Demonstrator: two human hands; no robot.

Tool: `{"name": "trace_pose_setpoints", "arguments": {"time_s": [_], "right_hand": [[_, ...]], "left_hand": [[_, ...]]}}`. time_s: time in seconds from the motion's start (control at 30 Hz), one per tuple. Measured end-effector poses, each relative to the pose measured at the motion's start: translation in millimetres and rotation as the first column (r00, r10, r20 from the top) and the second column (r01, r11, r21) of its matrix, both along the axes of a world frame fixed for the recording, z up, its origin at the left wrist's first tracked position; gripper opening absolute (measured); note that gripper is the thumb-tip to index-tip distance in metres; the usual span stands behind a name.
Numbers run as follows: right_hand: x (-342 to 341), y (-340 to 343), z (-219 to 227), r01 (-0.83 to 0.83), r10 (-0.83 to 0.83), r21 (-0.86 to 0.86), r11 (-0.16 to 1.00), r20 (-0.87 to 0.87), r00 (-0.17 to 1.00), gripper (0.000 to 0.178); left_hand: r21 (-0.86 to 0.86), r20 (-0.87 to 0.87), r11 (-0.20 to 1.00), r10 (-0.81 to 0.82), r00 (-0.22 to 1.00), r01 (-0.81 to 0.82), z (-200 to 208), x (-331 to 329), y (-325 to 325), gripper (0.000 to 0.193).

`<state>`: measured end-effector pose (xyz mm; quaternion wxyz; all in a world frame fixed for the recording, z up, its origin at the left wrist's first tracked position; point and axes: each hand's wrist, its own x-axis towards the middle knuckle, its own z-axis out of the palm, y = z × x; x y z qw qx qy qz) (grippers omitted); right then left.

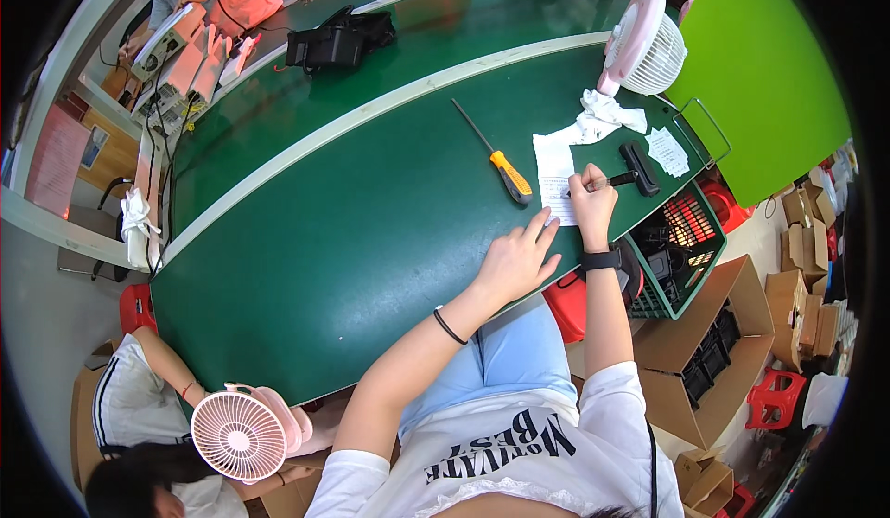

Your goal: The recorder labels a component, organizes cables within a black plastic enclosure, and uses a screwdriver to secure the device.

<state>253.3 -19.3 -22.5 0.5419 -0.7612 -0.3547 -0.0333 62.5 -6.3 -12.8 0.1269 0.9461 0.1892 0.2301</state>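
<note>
While the right hand [594,208] closes around a black pen [620,180], a white sheet of paper [554,158] lies right of the middle of the frame, under the pen's tip. Lines of small print cover the lower part of the sheet. The left hand [515,260] is open and grips nothing, its fingers spread and its index fingertip at the sheet's lower left corner. Just right of the pen sits a black plastic block [640,167], and beside it lies a loose pile of white slips [667,153]. Above the sheet is a crumpled white bundle [603,117]. To the left rests a screwdriver [511,179] with an orange and black handle, its shaft pointing to the upper left. A pink and white fan [652,52] stands at the upper right of the green table [343,221]. Below the table's right edge are a green basket [678,306] of black parts and, lower, an open cardboard box [749,351]. At lower left, another person sits behind a pink fan [238,434].
</note>
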Motion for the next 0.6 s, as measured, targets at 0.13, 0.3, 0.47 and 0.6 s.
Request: {"name": "trace_pose_setpoints", "arguments": {"time_s": [0.13, 0.3, 0.47, 0.6], "right_hand": [[0.4, 0.1, 0.0, 0.007, -0.007, -0.003, 1.000, -0.008, 1.000, 0.023], [0.7, 0.2, -1.8, 0.019, -0.019, -0.004, 1.000, -0.010, 1.000, 0.022], [2.2, 1.0, -2.7, 0.022, -0.022, -0.017, 1.000, -0.014, 1.000, 0.023], [1.6, 0.5, -2.0, 0.023, -0.023, -0.007, 1.000, -0.014, 1.000, 0.023]], "left_hand": [[0.002, 0.013, 1.000, -0.003, 1.000, 0.003, -1.7, 1.0, 0.6, 0.051], [0.006, 0.011, 1.000, -0.003, 1.000, 0.003, -0.6, 0.7, 0.5, 0.052], [0.011, 0.008, 1.000, 0.000, 1.000, 0.000, -1.0, 1.4, 0.6, 0.052], [0.017, 0.013, 1.000, 0.005, 1.000, -0.005, -1.7, 1.1, 0.6, 0.052]]}}
